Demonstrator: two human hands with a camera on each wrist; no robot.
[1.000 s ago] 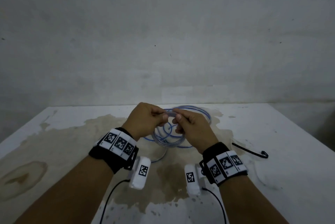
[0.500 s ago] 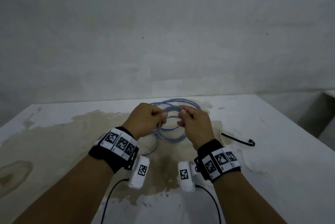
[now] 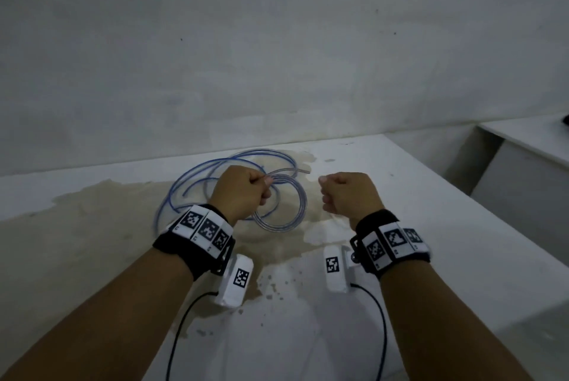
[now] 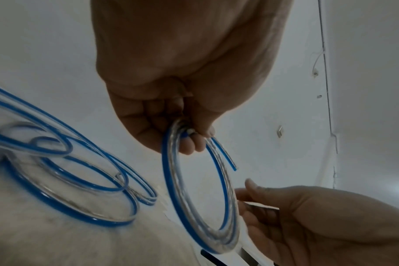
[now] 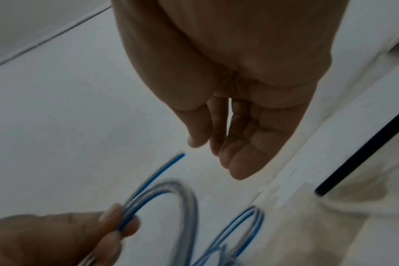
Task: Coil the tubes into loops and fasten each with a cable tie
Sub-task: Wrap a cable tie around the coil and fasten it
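Observation:
A small coil [image 3: 303, 202] of clear tube with a blue stripe hangs from my left hand [image 3: 246, 192], which pinches its top between thumb and fingers. The left wrist view shows the coil [image 4: 171, 189] as a ring of a few turns with one free end sticking out. My right hand [image 3: 348, 195] is apart from it to the right, fingers loosely curled, holding nothing; in the right wrist view its fingers [image 5: 239, 162] are bare. A black cable tie [image 5: 365, 153] lies on the table by the right hand, hidden in the head view.
More blue-striped tubes [image 3: 197, 174] lie in loose loops on the stained white table [image 3: 431, 195], behind and left of my left hand. The wall stands close behind. A second white surface [image 3: 523, 146] stands to the right across a gap.
Both hands held the coil together before. The right hand has let go and moved right, leaving the coil in the left hand alone. The head view has shifted.

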